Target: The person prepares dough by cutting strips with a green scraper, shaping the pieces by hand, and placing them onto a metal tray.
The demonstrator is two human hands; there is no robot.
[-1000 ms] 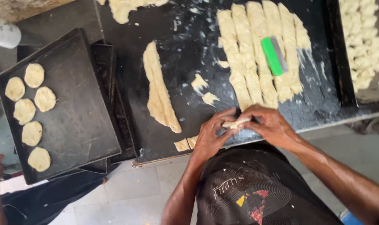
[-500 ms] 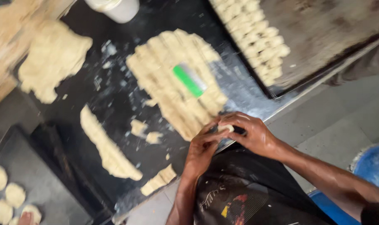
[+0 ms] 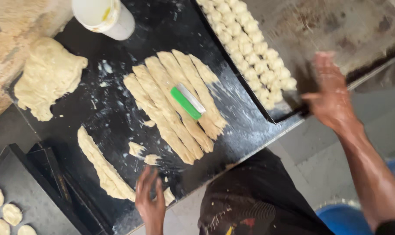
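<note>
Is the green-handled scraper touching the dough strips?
Touching. The head view shows the green-handled scraper lying flat across the dough strips, no gap visible.

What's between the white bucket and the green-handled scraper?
Head view: only bare black worktop with flour smears between the bucket and the dough strips the scraper lies on.

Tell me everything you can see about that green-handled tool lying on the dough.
The scraper is a small flat tool with a bright green handle along one long edge and a pale, metal-looking blade along the other. It lies flat and slanted across the middle of the cut dough strips on the dark, floury worktop. Only the dough touches it; neither hand is near it.
</note>
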